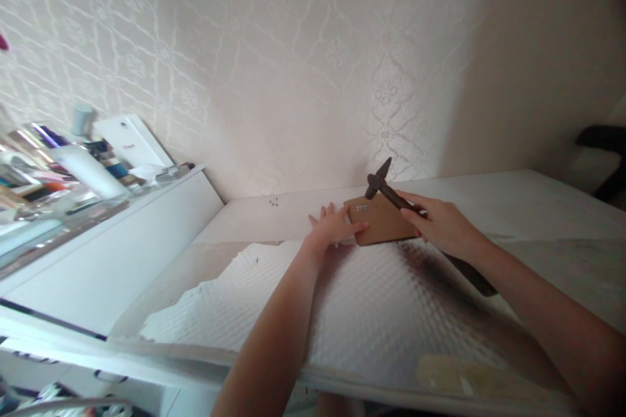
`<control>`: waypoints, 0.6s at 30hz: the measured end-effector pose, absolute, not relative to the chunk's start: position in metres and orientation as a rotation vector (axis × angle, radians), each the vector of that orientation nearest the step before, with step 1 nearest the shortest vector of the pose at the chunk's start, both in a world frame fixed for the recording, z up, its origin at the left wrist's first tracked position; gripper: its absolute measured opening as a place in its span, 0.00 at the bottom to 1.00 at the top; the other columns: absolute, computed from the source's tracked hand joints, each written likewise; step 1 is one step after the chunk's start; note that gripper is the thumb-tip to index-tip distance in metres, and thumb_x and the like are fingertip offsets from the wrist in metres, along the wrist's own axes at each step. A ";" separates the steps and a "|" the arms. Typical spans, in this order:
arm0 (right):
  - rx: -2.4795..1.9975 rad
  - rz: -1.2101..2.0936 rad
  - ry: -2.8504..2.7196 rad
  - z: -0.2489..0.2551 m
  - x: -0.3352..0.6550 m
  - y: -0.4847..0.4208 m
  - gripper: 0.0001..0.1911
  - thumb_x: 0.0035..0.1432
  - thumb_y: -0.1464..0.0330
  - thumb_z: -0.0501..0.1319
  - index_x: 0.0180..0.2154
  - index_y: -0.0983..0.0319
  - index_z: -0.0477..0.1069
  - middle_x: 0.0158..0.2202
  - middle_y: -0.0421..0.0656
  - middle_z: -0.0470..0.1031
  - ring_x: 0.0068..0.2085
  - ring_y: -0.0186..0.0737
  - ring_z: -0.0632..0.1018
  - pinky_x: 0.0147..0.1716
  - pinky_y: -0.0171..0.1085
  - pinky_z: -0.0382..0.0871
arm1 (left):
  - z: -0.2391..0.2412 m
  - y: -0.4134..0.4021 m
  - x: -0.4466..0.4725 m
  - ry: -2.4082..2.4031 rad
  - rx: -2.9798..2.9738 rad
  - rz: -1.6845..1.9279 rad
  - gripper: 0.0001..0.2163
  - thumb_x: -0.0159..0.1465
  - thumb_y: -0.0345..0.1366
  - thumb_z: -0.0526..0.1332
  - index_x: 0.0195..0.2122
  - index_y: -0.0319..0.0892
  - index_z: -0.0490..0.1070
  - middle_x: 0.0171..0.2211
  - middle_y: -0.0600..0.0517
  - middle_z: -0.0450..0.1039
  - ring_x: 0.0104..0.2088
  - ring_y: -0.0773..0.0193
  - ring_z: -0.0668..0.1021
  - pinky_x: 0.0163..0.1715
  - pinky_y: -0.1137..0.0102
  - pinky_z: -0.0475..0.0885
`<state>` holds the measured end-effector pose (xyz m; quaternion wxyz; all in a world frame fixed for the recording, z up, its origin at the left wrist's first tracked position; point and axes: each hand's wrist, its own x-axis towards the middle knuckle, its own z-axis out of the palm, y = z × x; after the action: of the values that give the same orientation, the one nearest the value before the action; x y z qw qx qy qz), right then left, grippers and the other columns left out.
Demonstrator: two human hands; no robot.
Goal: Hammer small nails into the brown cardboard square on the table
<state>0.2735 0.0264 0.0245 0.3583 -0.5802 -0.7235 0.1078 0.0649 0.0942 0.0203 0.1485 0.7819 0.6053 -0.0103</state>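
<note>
My right hand (440,225) is closed round the handle of a dark hammer (384,186), whose head is raised just above a small brown wooden board (384,225). Several small nails (362,208) show in a row near the board's far left corner. My left hand (332,228) lies on the white table beside the board, fingers stretched out, thumb touching the board's left edge. The board rests at the far edge of a white padded sheet (342,300).
The white table (513,202) stands against a patterned wall. At the left a white shelf unit (122,241) carries bottles and clutter (73,169). A few tiny dark bits (274,201) lie on the table near the wall. A dark chair part (606,150) shows at far right.
</note>
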 end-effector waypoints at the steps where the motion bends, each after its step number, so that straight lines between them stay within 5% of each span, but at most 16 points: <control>1: -1.502 0.261 -1.871 0.024 0.273 0.026 0.23 0.59 0.69 0.51 0.56 0.60 0.67 0.30 0.42 0.78 0.27 0.43 0.78 0.29 0.38 0.72 | 0.021 0.094 0.065 1.743 2.246 -0.034 0.42 0.53 0.68 0.43 0.65 0.54 0.43 0.68 0.44 0.35 0.66 0.40 0.42 0.57 0.37 0.38; 5: -1.507 0.237 -1.898 0.022 0.272 0.027 0.23 0.59 0.69 0.52 0.56 0.59 0.68 0.42 0.44 0.78 0.32 0.45 0.79 0.32 0.39 0.72 | 0.020 0.095 0.065 1.747 2.247 -0.034 0.42 0.53 0.69 0.43 0.65 0.53 0.44 0.68 0.43 0.35 0.66 0.40 0.41 0.58 0.37 0.38; 18: -1.462 0.189 -1.951 0.016 0.273 0.029 0.24 0.61 0.68 0.51 0.58 0.60 0.64 0.49 0.46 0.74 0.47 0.50 0.76 0.47 0.45 0.70 | 0.020 0.095 0.066 1.750 2.257 -0.043 0.42 0.54 0.68 0.43 0.66 0.52 0.44 0.68 0.42 0.36 0.66 0.39 0.42 0.57 0.36 0.40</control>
<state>0.2730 0.0292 0.0162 0.3409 -0.5620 -0.7501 0.0725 0.0659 0.0946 0.0202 0.1421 0.7822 0.6064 -0.0150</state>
